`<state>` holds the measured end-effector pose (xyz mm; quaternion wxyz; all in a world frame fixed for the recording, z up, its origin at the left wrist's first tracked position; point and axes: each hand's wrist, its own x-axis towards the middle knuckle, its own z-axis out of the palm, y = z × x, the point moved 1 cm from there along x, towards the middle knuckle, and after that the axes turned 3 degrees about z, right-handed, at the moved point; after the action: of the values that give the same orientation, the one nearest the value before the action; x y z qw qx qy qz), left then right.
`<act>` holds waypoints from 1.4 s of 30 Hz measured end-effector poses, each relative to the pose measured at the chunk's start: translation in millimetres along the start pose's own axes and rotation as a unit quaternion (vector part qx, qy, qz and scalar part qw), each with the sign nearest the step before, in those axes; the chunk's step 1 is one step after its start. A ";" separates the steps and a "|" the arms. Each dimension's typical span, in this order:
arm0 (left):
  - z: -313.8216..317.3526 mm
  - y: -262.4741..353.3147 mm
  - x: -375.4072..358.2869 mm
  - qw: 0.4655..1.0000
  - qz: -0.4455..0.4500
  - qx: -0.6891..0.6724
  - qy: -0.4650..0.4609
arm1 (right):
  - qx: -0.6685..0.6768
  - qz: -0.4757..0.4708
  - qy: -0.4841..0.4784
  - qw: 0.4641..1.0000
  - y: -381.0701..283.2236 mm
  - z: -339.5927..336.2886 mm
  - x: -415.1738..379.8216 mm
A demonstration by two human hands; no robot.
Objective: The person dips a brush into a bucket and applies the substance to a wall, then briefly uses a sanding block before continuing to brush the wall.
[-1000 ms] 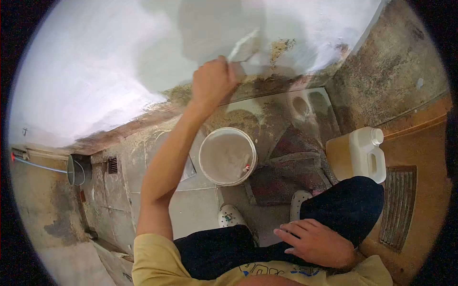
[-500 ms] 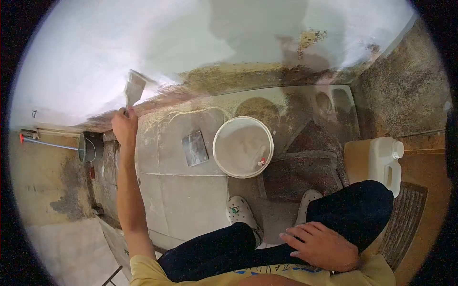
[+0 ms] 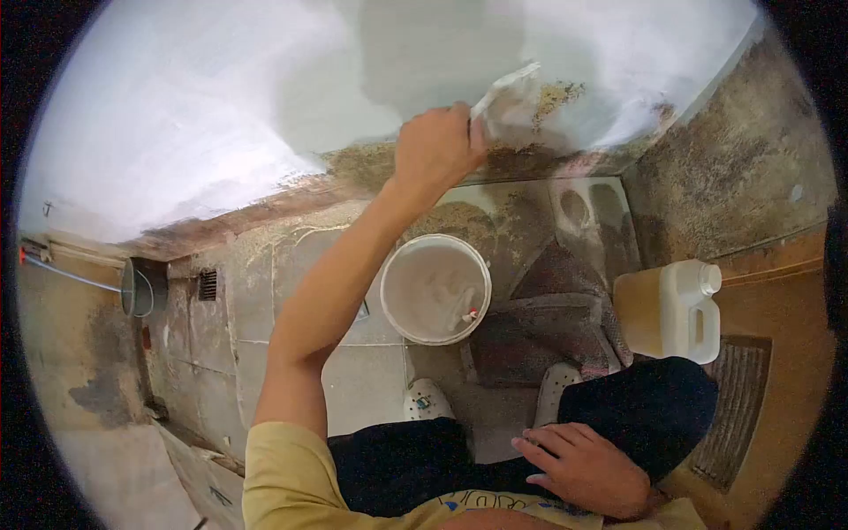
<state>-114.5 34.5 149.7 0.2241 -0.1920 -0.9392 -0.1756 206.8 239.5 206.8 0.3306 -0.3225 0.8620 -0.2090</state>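
My left hand is closed round the handle of a wide putty knife, raised to the white wall beside a yellowish stained patch. The knife looks smeared by motion. My right hand lies on my thigh, fingers spread and holding nothing. Below the raised hand, a round white bucket stands on the floor with pale greyish material and a small red-and-white thing inside. Most of a grey plate is hidden by my left forearm; only an edge shows.
A plastic jug of yellowish liquid stands right of a dark, rumpled mat. Further right is a ribbed panel. At the far left hangs or stands a dark bucket. My shoes rest below the white bucket.
My left hand has swung from the left part of the wall to the right with the putty knife, and my forearm now covers most of the grey plate. The view has shifted slightly.
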 end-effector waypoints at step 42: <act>-18.5 -6.4 -155.8 0.875 0.159 0.136 -0.437 | -0.042 -0.094 -0.036 0.994 11.5 15.6 -20.9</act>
<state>17.9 -22.7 87.6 -0.1603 -0.3639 -0.9127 0.0937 225.0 259.8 198.5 0.3265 -0.4234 0.8232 -0.1912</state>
